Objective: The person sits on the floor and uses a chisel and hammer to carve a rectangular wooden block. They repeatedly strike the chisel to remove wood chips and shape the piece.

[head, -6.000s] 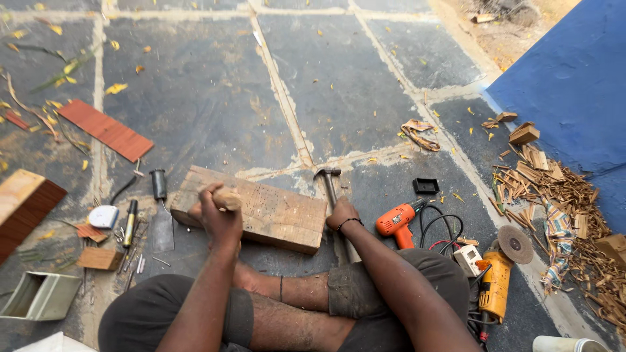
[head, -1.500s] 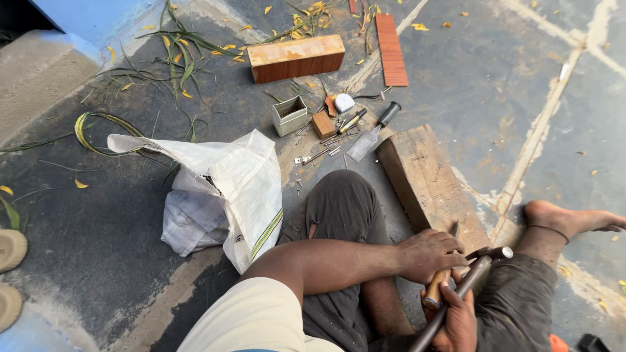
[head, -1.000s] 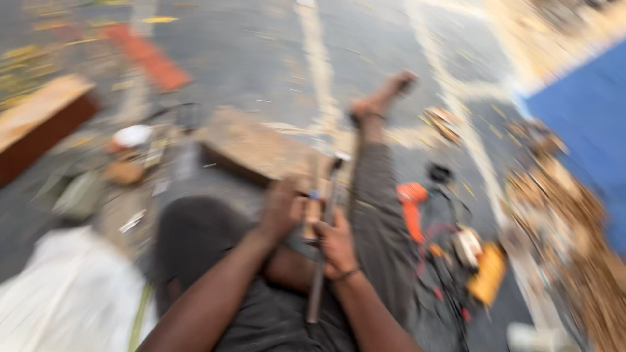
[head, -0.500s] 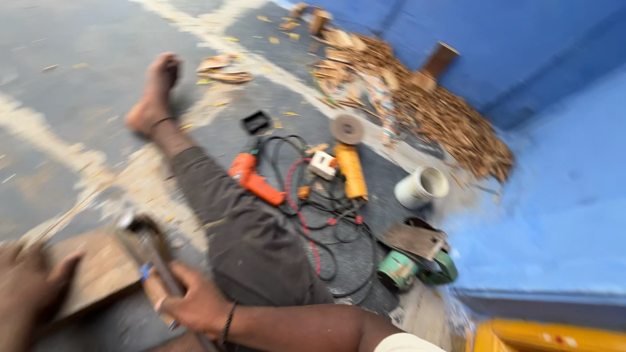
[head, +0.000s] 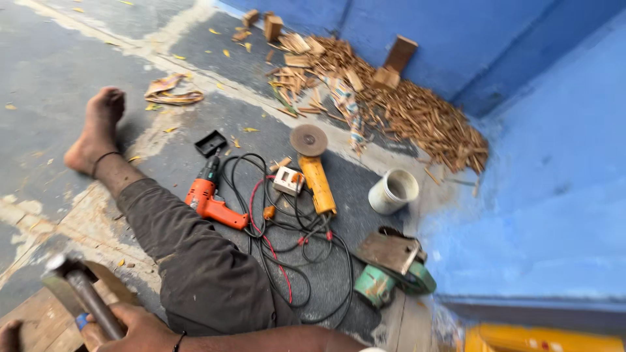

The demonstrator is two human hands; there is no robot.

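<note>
My right hand [head: 140, 329] sits at the bottom edge, closed around the metal handle of a hammer [head: 78, 290] whose head points up and to the left. Just under the hammer lies a wooden board [head: 36, 322]. Only a sliver of my left hand [head: 8, 336] shows in the bottom left corner, on or beside the board; its grip is hidden. My right leg in dark trousers [head: 195, 261] stretches out over the floor to a bare foot [head: 98, 130].
Right of the leg lie an orange drill [head: 212, 202], a yellow angle grinder [head: 316, 182], tangled black and red cables [head: 287, 254], a white cup [head: 393, 191] and a green circular saw [head: 391, 267]. Wood scraps [head: 391, 104] pile against the blue wall [head: 554, 195].
The view has swung from the left side of the floor to the power tools and blue wall on the right. The hammer stays in my right hand.
</note>
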